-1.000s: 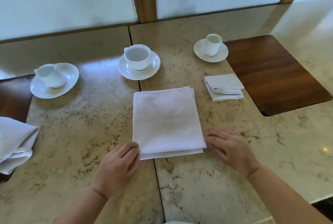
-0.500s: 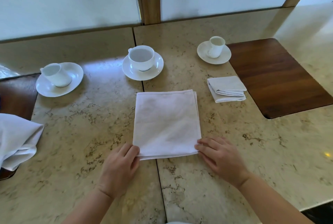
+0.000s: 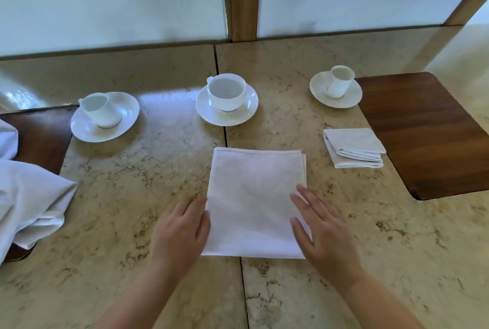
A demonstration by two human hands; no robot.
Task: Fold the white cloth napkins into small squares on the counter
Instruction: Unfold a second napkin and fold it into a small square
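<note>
While the napkin (image 3: 254, 201) lay lengthwise away from the person, the left hand (image 3: 180, 233) and right hand (image 3: 322, 228) flanked its near corners, fingers flat, loosely together.

cups (image 3: 225, 92) x3 | saucers (image 3: 227, 116) x3 | napkins (image 3: 255, 201) x3 | wood mats (image 3: 434, 132) x2 | hands (image 3: 180, 233) x2

A part-folded napkin (image 3: 255, 201) lies at the counter's (image 3: 370, 262) centre, a left hand (image 3: 182, 233) at its left edge and a right hand (image 3: 324, 230) on its right side. Behind it stand three cups on saucers (image 3: 226, 102); a folded napkin (image 3: 354, 147) lies right, beside a wooden mat (image 3: 428, 132), and unfolded cloth (image 3: 29, 201) far left.
</note>
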